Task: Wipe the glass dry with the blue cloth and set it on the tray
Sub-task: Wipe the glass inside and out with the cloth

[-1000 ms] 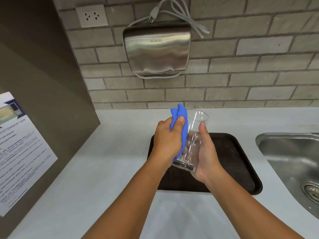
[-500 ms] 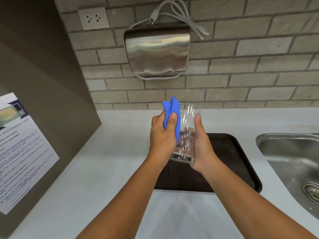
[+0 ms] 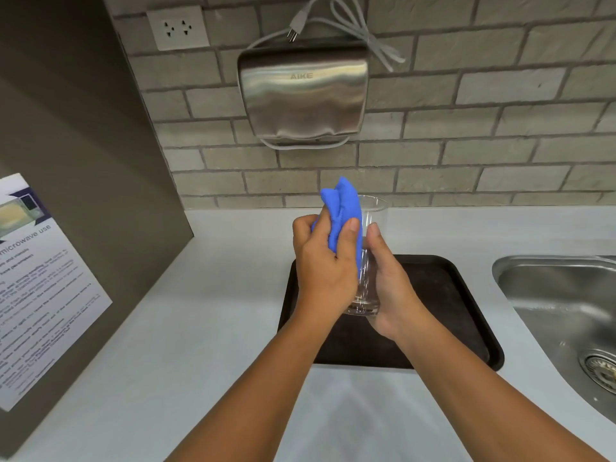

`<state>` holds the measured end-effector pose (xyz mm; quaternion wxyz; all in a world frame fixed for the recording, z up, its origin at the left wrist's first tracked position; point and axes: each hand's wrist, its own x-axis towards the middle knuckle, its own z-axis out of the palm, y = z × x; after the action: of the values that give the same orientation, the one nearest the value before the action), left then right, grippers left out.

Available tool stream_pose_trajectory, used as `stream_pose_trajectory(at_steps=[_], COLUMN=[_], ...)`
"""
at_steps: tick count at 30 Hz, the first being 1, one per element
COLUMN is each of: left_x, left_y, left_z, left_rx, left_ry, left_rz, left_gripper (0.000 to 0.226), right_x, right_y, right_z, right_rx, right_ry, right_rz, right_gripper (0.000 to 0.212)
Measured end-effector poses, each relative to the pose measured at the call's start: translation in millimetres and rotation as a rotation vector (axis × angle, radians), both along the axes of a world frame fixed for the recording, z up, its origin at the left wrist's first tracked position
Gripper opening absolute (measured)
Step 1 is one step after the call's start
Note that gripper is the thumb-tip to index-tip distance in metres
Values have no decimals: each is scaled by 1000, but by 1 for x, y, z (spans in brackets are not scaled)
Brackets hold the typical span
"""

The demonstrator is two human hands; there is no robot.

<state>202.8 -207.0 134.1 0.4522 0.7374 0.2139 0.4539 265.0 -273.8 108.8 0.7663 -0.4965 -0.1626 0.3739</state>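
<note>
A clear drinking glass (image 3: 368, 288) is held upright in the air above the dark tray (image 3: 446, 295). My right hand (image 3: 390, 288) wraps its right side from behind. My left hand (image 3: 325, 268) clutches the bunched blue cloth (image 3: 343, 211) and presses it against the glass's left wall, thumb on top of the cloth. A fold of cloth sticks up past the rim. The glass's lower left part is hidden behind my left hand.
The tray lies on a pale grey counter (image 3: 216, 311). A steel sink (image 3: 566, 305) with its drain is at the right. A metal hand dryer (image 3: 303, 91) hangs on the brick wall, and a printed notice (image 3: 36, 288) is on the left panel.
Both hands with glass and cloth rose slightly, then came back down a little. The cloth hand has slid along the glass's left side; the grip on both is unchanged.
</note>
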Motion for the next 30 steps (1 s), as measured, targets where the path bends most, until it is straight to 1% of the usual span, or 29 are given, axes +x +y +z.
stream_pose_trajectory(at_steps=[1, 2, 4, 5, 6, 7, 8, 9, 10, 11, 12, 13, 14, 15, 16, 18, 20, 21, 22, 24, 26, 28, 29, 30], left_x=[0, 1, 1, -1, -2, -2, -1, 0, -1, -1, -1, 0, 0, -1, -2, -2, -3, -6, -6, -6, -6, -6, -6, -6], left_y=[4, 10, 17, 18, 17, 16, 14, 11, 5, -1, -6, -9, -9, -7, -4, 9, 17, 16, 15, 13, 12, 14, 16, 17], left_z=[3, 5, 9, 11, 12, 13, 13, 11, 9, 5, 0, -3, 0, 3, 7, 15, 17, 18, 16, 9, 6, 1, -1, -3], left_rx=[-100, -228, -540, -660, -698, -677, -577, -415, -196, 32, 226, 330, 323, 237, 95, -285, -653, -756, -772, -714, -637, -572, -551, -539], left_ry=[17, 40, 119, 155, 178, 179, 148, 102, 72, 72, 88, 94, 81, 50, 36, 73, 119, 108, 94, 34, -32, -40, -35, -33], left_rz=[-11, -33, -110, -149, -157, -148, -114, -76, -34, 21, 56, 71, 70, 59, 31, -60, -174, -200, -195, -149, -116, -68, -43, -22], left_gripper=[24, 27, 30, 29, 27, 27, 27, 30, 32, 35, 39, 43, 43, 40, 33, 24, 28, 31, 34, 33, 27, 28, 28, 28], right_x=[2, 3, 6, 8, 9, 9, 8, 7, 6, 6, 6, 7, 9, 8, 9, 9, 9, 9, 7, 3, 0, 0, 0, 0], right_y=[-1, -4, -7, -7, -7, -6, -5, -2, 0, 3, 4, 5, 5, 4, 3, 0, -2, -2, -2, -1, 2, 6, 8, 7], right_z=[0, 1, 2, 2, 2, 2, 4, 6, 7, 7, 6, 6, 6, 8, 9, 8, 5, 4, 3, 2, 2, -1, -2, -2], right_rx=[36, 70, 114, 116, 113, 110, 102, 86, 78, 78, 76, 72, 73, 80, 95, 119, 145, 148, 140, 104, 45, -25, -56, -80], right_ry=[40, 73, 107, 121, 128, 121, 109, 94, 76, 58, 48, 47, 53, 63, 76, 120, 157, 165, 170, 160, 119, 60, 18, -14], right_rz=[16, 37, 68, 62, 56, 51, 45, 36, 30, 23, 23, 33, 43, 59, 79, 93, 90, 100, 105, 88, -11, -137, -175, -197], right_gripper=[90, 82, 66, 62, 61, 62, 66, 73, 77, 74, 65, 59, 59, 62, 67, 74, 74, 73, 73, 79, 91, 105, 108, 107])
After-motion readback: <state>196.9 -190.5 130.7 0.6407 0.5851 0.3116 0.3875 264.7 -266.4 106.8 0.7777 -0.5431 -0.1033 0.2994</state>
